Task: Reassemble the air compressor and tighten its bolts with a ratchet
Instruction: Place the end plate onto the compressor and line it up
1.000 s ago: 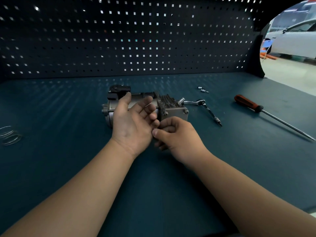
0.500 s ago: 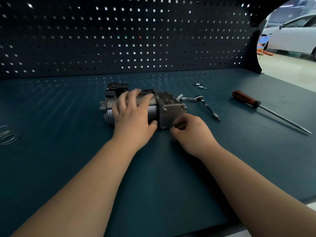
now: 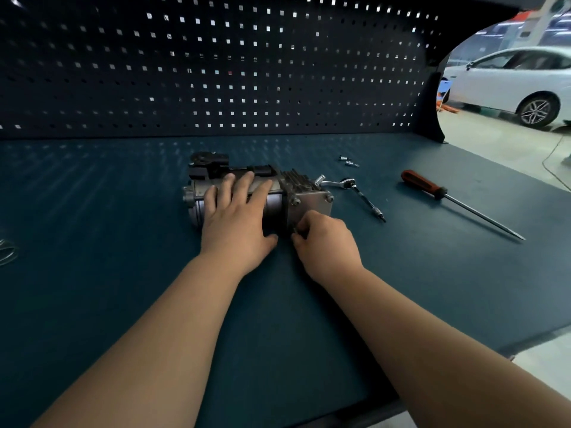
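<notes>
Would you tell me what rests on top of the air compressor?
The left hand lies flat across the air compressor; the casing under its palm is hidden.

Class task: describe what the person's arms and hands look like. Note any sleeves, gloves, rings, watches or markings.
The left forearm and right forearm are bare as far as the frame shows; no sleeve is in view. The left hand and right hand wear no gloves. No ring, watch, bracelet or marking shows on either hand or wrist.

Our right hand [image 3: 324,239] curls, thumb and forefinger pinching a small metal part [image 3: 295,232]. Just left of that pinch our left hand [image 3: 238,223] lies palm down, fingers straight and spread.
</notes>
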### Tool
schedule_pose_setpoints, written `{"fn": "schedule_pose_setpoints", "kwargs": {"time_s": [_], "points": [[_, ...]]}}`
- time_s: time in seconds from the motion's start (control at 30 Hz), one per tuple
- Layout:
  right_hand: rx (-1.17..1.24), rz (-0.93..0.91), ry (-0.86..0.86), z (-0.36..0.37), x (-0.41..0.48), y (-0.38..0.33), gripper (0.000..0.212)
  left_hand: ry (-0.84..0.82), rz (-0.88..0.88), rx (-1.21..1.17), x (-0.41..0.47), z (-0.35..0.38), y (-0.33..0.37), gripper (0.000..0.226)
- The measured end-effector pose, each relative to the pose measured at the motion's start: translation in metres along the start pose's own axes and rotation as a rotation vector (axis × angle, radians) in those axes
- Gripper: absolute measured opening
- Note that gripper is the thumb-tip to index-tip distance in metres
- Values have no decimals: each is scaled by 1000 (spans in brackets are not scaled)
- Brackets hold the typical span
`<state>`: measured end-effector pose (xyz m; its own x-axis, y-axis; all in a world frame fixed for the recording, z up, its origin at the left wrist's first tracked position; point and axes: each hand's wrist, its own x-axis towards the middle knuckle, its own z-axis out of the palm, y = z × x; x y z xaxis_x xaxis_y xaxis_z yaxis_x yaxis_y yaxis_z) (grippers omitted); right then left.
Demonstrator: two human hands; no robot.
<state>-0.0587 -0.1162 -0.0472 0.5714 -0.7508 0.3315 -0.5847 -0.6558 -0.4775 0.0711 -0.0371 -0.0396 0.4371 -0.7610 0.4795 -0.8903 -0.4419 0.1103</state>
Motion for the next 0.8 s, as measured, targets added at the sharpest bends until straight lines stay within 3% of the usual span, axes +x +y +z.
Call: {"fn": "schedule_pose_setpoints", "kwargs": {"time_s": [0.27,0.8], "points": [[-88,-85,14,2,0,-3,11,13,1,-20,-1,-1,1,91],[-142,13,33,5,3,-2,17,16,-10,-36,0,-1,3,90]]}}
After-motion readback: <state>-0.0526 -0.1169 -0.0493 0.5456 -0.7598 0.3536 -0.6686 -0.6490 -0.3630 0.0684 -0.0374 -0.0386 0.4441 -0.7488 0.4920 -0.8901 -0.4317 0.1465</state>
